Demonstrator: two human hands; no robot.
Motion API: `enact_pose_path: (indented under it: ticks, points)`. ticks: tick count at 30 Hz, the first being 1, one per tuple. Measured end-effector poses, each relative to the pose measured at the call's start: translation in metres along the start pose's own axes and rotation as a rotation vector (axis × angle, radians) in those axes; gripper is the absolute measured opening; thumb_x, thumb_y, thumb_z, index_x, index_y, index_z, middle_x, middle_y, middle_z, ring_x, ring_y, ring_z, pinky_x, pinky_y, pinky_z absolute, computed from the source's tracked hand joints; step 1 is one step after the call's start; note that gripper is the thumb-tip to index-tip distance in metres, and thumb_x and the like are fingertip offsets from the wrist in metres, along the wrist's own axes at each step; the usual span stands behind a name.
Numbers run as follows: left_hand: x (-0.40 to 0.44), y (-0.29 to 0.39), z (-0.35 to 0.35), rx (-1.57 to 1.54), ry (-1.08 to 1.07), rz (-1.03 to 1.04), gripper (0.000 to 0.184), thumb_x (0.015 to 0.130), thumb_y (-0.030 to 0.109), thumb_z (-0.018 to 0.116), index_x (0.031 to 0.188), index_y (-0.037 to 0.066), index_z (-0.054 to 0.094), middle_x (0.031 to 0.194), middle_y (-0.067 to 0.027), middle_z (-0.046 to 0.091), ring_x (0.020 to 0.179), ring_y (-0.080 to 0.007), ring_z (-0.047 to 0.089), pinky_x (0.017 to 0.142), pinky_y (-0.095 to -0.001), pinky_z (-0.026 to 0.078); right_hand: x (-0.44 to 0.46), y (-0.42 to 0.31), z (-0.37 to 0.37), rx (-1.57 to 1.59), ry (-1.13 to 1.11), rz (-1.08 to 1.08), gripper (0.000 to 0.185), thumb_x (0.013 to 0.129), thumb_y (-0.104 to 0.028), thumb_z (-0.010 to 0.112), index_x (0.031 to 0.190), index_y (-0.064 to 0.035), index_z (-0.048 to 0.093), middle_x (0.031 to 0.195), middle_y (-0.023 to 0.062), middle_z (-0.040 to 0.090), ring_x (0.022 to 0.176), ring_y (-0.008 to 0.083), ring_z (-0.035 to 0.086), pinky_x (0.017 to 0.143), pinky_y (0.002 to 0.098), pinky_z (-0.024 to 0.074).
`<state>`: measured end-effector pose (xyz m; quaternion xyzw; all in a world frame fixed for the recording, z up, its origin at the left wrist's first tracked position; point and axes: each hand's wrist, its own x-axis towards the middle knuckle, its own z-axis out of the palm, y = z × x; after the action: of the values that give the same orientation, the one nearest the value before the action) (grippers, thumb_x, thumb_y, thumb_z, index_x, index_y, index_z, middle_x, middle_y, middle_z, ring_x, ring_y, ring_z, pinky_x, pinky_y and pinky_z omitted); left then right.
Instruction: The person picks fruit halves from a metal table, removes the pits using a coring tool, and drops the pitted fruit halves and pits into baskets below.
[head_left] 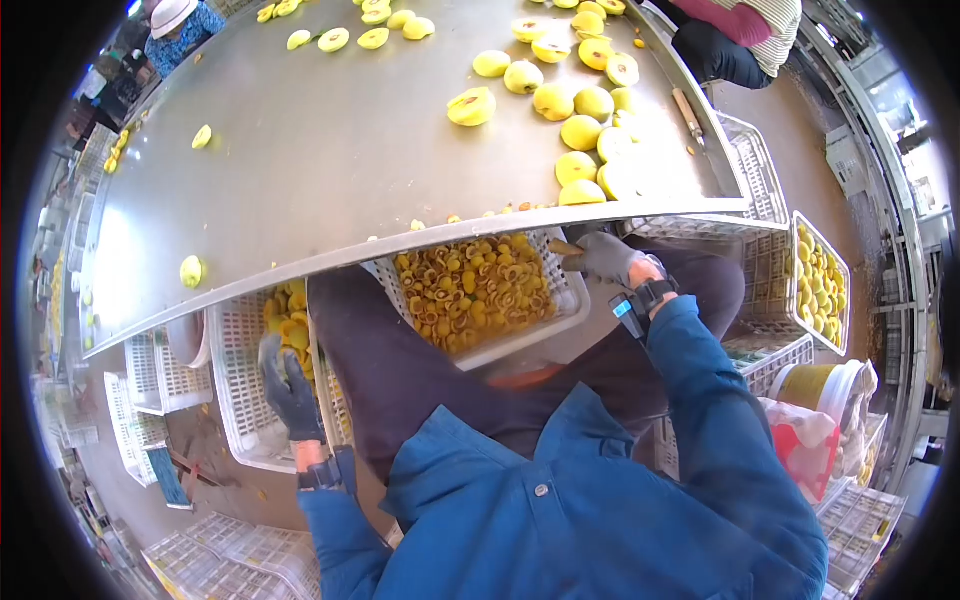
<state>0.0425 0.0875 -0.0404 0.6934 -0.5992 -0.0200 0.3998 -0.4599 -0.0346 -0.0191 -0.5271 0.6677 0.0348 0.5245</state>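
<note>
Gripping a wooden handle (pixel 566 248), right hand (pixel 605 257) nears metal table (pixel 330 140); left hand (pixel 289 390), grip unclear, overhangs crate (pixel 228 385).

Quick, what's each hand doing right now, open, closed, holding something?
Left hand: at the yellow fruit in the crate; can't tell whether it's holding any.
Right hand: closed on a wooden handle.

Fruit (pixel 471 106) (some halved) on table (pixel 330 140)
</note>
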Motion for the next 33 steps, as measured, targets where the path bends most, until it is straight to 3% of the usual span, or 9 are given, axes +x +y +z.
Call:
enact_pose_path:
  ticks: [5, 11, 12, 14, 21, 25, 28, 32, 33]
  points:
    - [0.071, 0.148, 0.047, -0.222, -0.064, 0.424, 0.028, 0.093, 0.012, 0.059, 0.118, -0.001, 0.061, 0.120, -0.0175, 0.064, 0.114, -0.0322, 0.060, 0.098, -0.0400, 0.047, -0.033, -0.002, 0.014, -0.050, -0.044, -0.251, 0.037, 0.087, -0.033, 0.069, 0.113, -0.0068, 0.064, 0.061, -0.0006, 0.053, 0.047, 0.0093, 0.048, 0.042, 0.0244, 0.0377]
    - [0.117, 0.274, 0.190, -0.366, -0.557, 0.654, 0.031, 0.090, 0.021, 0.065, 0.117, 0.006, 0.062, 0.109, -0.0181, 0.066, 0.100, -0.0342, 0.064, 0.089, -0.0413, 0.050, -0.074, 0.014, 0.041, 0.038, 0.242, -0.582, 0.037, 0.086, -0.037, 0.068, 0.097, -0.0027, 0.060, 0.071, 0.0197, 0.062, 0.066, 0.0342, 0.064, 0.062, 0.0408, 0.0492]
    - [0.118, 0.273, 0.231, -0.282, -0.483, 0.768, 0.039, 0.092, 0.033, 0.061, 0.121, 0.007, 0.060, 0.113, -0.0189, 0.065, 0.108, -0.0348, 0.061, 0.094, -0.0433, 0.047, -0.083, 0.014, 0.040, 0.062, 0.219, -0.521, 0.033, 0.088, -0.026, 0.068, 0.111, -0.0044, 0.063, 0.077, 0.0124, 0.065, 0.069, 0.0231, 0.063, 0.068, 0.0377, 0.0502]
    - [0.137, 0.316, 0.256, -0.080, -0.936, 0.624, 0.057, 0.088, 0.049, 0.059, 0.126, 0.005, 0.055, 0.122, -0.0212, 0.060, 0.114, -0.0376, 0.056, 0.094, -0.0445, 0.046, -0.092, 0.021, 0.047, 0.164, 0.312, -0.518, 0.034, 0.087, -0.033, 0.067, 0.102, -0.0036, 0.061, 0.075, 0.0198, 0.064, 0.068, 0.0343, 0.065, 0.063, 0.0400, 0.0501]
    - [0.150, 0.341, 0.300, 0.177, -1.176, 0.852, 0.065, 0.084, 0.050, 0.064, 0.129, 0.004, 0.052, 0.132, -0.0267, 0.051, 0.129, -0.0405, 0.044, 0.105, -0.0442, 0.038, -0.106, 0.021, 0.044, 0.538, 0.373, -0.435, 0.040, 0.086, -0.022, 0.067, 0.121, -0.0052, 0.057, 0.078, 0.0140, 0.066, 0.073, 0.0260, 0.068, 0.069, 0.0357, 0.0523]
    - [0.149, 0.320, 0.306, 0.054, -1.020, 0.997, 0.053, 0.086, 0.044, 0.064, 0.123, 0.007, 0.057, 0.129, -0.0244, 0.054, 0.126, -0.0379, 0.048, 0.103, -0.0442, 0.040, -0.096, 0.019, 0.046, 0.509, 0.643, -0.587, 0.039, 0.084, -0.019, 0.068, 0.119, -0.0043, 0.058, 0.085, 0.0140, 0.067, 0.079, 0.0217, 0.067, 0.073, 0.0327, 0.0521]
    - [0.158, 0.314, 0.292, -0.124, -1.034, 0.834, 0.043, 0.086, 0.035, 0.067, 0.117, 0.006, 0.061, 0.121, -0.0213, 0.060, 0.115, -0.0345, 0.056, 0.099, -0.0431, 0.044, -0.103, 0.023, 0.042, 0.576, 0.681, -0.529, 0.039, 0.083, -0.017, 0.068, 0.118, -0.0033, 0.058, 0.088, 0.0144, 0.067, 0.081, 0.0197, 0.067, 0.074, 0.0319, 0.0517]
    - [0.163, 0.281, 0.252, -0.969, -1.203, -0.236, 0.034, 0.090, 0.022, 0.066, 0.117, 0.002, 0.060, 0.110, -0.0113, 0.065, 0.092, -0.0208, 0.066, 0.073, -0.0333, 0.057, -0.115, 0.021, 0.042, 0.680, 0.645, -0.468, 0.038, 0.084, -0.015, 0.068, 0.117, -0.0016, 0.057, 0.088, 0.0156, 0.067, 0.081, 0.0181, 0.066, 0.074, 0.0320, 0.0515]
    - [0.157, 0.274, 0.237, -1.123, -1.173, -0.275, 0.036, 0.092, 0.022, 0.063, 0.121, 0.002, 0.058, 0.111, -0.0122, 0.065, 0.092, -0.0201, 0.066, 0.071, -0.0317, 0.057, -0.117, 0.014, 0.043, 0.652, 0.734, -0.545, 0.036, 0.085, -0.015, 0.068, 0.117, -0.0009, 0.057, 0.086, 0.0152, 0.066, 0.078, 0.0171, 0.066, 0.073, 0.0323, 0.0517]
